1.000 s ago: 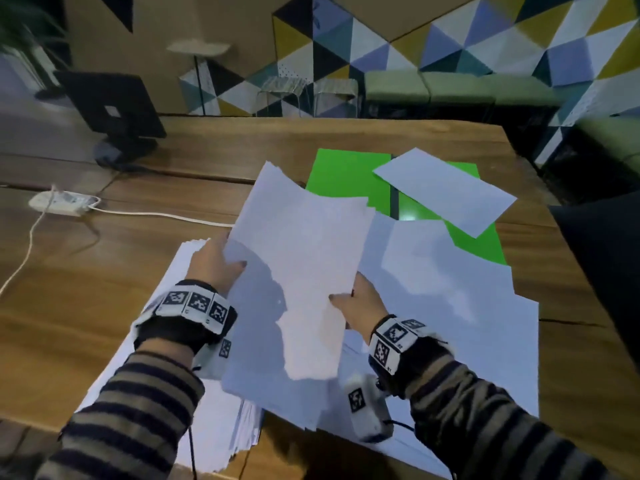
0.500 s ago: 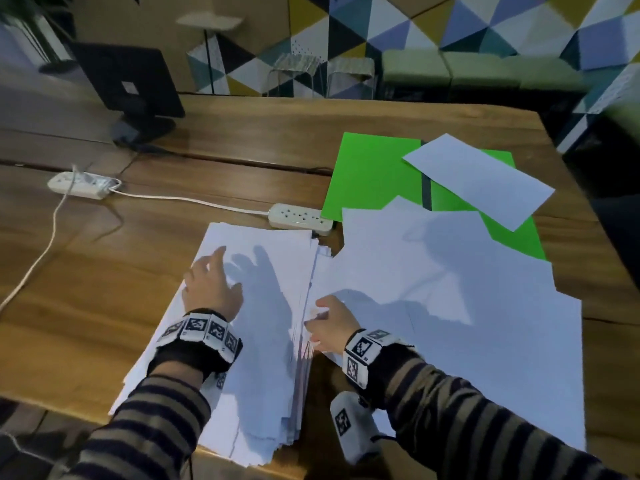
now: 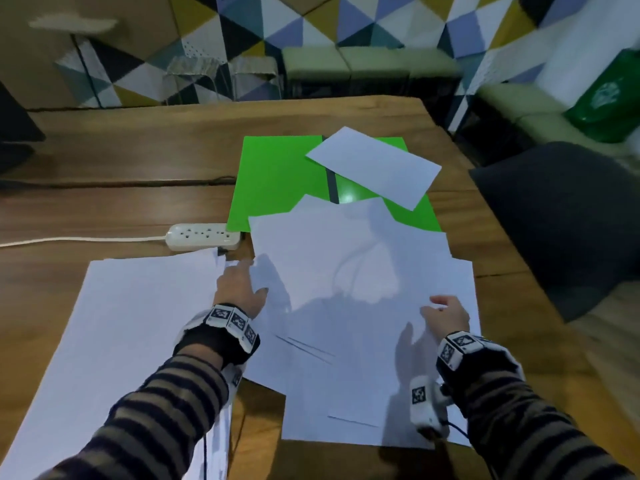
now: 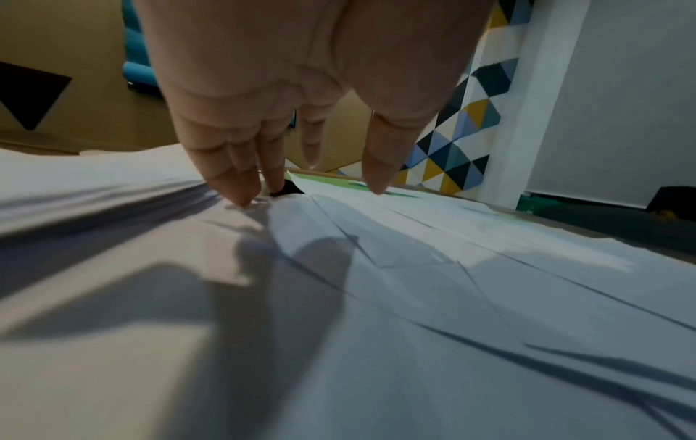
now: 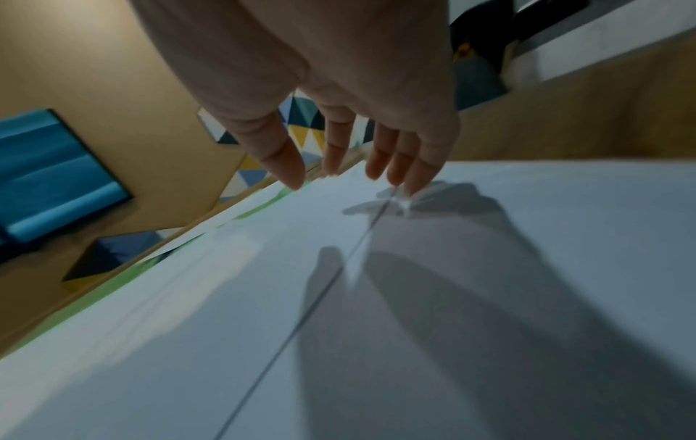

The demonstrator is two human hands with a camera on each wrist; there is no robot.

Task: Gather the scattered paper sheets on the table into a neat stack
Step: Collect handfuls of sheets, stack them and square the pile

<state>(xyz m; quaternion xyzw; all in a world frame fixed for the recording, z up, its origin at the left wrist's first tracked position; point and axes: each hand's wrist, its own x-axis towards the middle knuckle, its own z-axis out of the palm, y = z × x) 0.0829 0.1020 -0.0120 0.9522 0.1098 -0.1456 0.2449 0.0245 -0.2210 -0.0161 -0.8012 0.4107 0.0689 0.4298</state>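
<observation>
A gathered stack of white sheets (image 3: 131, 327) lies at the table's near left. To its right, several loose white sheets (image 3: 346, 271) overlap in a spread. One more white sheet (image 3: 374, 166) lies apart on a green folder (image 3: 277, 178). My left hand (image 3: 239, 285) reaches across to the spread's left edge with straight fingers; its fingertips (image 4: 241, 193) touch paper. My right hand (image 3: 446, 313) hovers flat over the right side of the spread, its fingers (image 5: 410, 178) extended and just brushing the top sheet (image 5: 376, 297). Neither hand holds anything.
A white power strip (image 3: 202, 235) with its cable lies just beyond the stack, touching the folder's corner. The wooden table (image 3: 138, 161) ends at the right near a dark chair (image 3: 561, 216). Benches and a patterned wall stand behind.
The sheets lifted one second ago were laid on the left stack. Since then my left hand moved right off the stack to the spread, and my right hand moved right across the loose sheets.
</observation>
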